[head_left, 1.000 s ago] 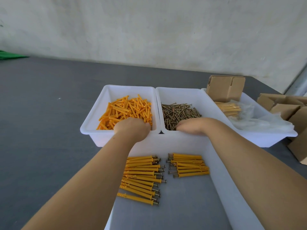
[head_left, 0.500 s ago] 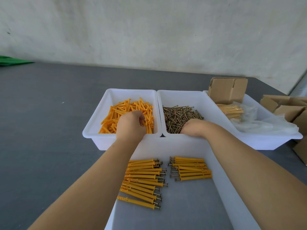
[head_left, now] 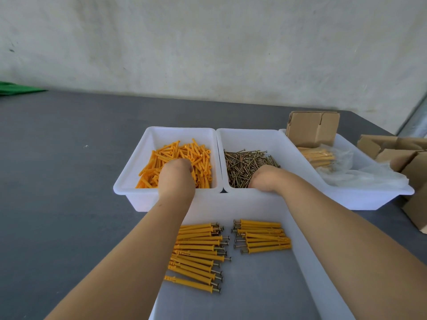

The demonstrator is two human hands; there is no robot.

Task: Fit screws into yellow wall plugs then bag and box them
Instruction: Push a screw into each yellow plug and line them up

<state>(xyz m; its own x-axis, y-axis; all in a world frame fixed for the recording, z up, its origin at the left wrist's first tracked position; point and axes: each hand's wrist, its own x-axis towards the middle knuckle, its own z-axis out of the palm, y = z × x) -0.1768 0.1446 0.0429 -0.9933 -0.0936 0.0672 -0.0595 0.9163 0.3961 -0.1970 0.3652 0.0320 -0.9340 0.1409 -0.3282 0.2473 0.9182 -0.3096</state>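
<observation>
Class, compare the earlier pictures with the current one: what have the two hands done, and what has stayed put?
Both hands reached further in: the left hand deeper among the yellow plugs, the right hand from the tub's near edge into the screws. Their fingers are hidden, so any grasp is unclear. The assembled plugs in the near tray lie unchanged.

— Where are the loose yellow wall plugs [head_left: 198, 155]?
— Heaped under the left hand [head_left: 176, 174]. The dark screws [head_left: 242, 165] are piled beneath the right hand [head_left: 263, 176].
— And the fitted plugs [head_left: 201, 250]?
— Two flat rows nearer than both hands.
</observation>
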